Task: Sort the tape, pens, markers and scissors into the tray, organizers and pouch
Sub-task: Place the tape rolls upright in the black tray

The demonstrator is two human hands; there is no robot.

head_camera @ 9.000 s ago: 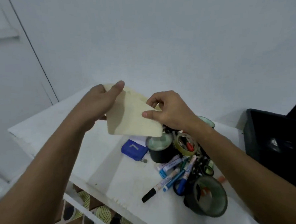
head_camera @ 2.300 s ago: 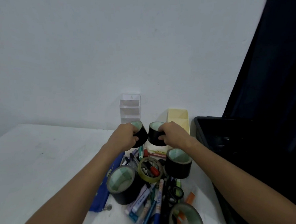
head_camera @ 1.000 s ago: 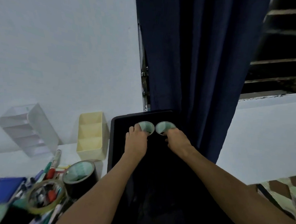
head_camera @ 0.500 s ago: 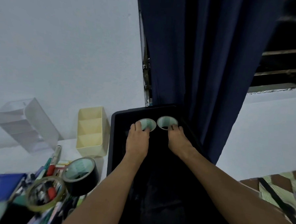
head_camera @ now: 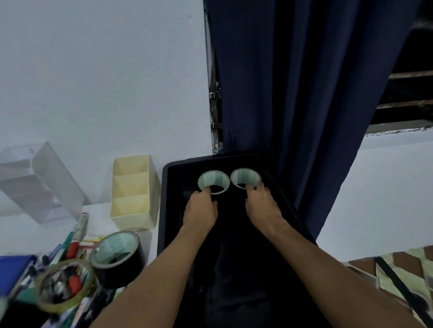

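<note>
Two black tape rolls stand side by side at the far end of the black tray (head_camera: 163,211), the left roll (head_camera: 213,182) and the right roll (head_camera: 245,178), with their pale cores facing up. My left hand (head_camera: 200,210) lies against the near side of the left roll, fingers curled onto its rim. My right hand (head_camera: 260,208) has its fingertips on the near rim of the right roll. The rolls' black sides blend into the dark tray.
Left of the tray stand a yellow organizer (head_camera: 133,192) and a clear organizer (head_camera: 33,184). Nearer lie another black tape roll (head_camera: 117,256), a clear tape roll (head_camera: 63,283), markers and pens (head_camera: 77,236) and a blue pouch (head_camera: 1,273). A dark curtain (head_camera: 302,93) hangs behind the tray.
Both hands carried a black tape roll each from the pile to the tray's far end and set them down. Since half a second ago my left hand has slid slightly back.
</note>
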